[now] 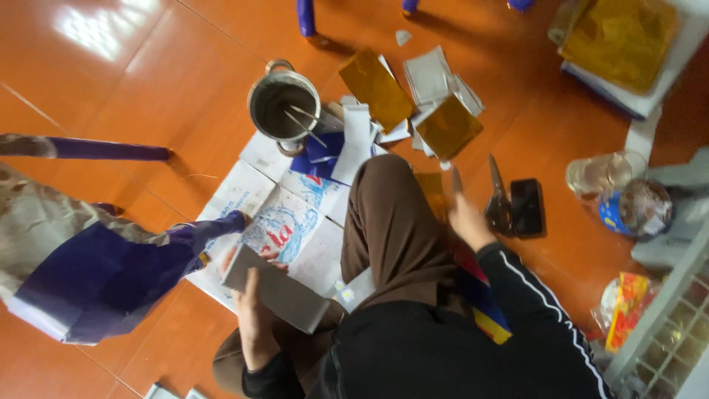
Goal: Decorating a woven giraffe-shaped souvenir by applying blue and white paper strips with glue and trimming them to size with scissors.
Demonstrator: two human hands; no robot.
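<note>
My left hand (251,307) holds a flat grey card sheet (277,290) over my lap, thumb on top of it. My right hand (467,220) reaches out past my bent brown-trousered knee (384,214) toward the floor; it is blurred, and a thin blade-like object (456,181) seems to stick up from its fingers. Dark scissors (499,199) and a black phone (526,207) lie just right of that hand.
A metal pot (283,103) with two sticks stands ahead on the orange tiles. Gold foil sheets (377,89) and grey cards (430,74) lie scattered behind it. Printed white cardboard (281,222) covers the floor. A glass jar (605,174) stands at right, a wooden stool with blue fabric (88,258) at left.
</note>
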